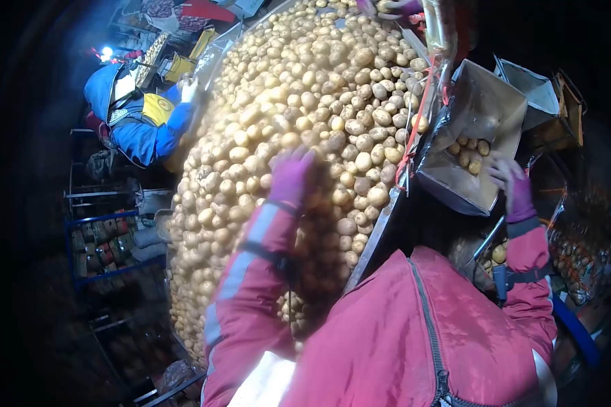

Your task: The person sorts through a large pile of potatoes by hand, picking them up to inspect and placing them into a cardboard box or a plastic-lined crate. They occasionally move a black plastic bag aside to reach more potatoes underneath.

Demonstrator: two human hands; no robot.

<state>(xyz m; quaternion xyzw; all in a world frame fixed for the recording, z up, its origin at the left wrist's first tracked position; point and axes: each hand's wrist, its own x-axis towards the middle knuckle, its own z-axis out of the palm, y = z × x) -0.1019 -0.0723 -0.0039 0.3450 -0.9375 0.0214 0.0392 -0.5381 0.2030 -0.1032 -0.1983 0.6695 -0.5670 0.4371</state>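
Observation:
A large heap of potatoes (265,146) covers the sorting table. My left hand (293,175), in a purple glove with greyish fingers, lies over the middle of the heap. Its fingers are stretched out against the potatoes and slightly blurred, and nothing shows in its grip. On the right, my right hand (512,186) in a matching glove is at the near right rim of a cardboard box (448,180). Its fingers are apart and point into the box, with no potato visible in them. Several potatoes (470,152) rest on the box bottom.
Across the heap, a person in a blue jacket (142,132) has a gloved hand at the table edge. Another person's purple-gloved hand (394,7) shows at the top. Metal table edging (370,251) and red cord (412,139) lie near the box. More boxes (533,91) stand behind it.

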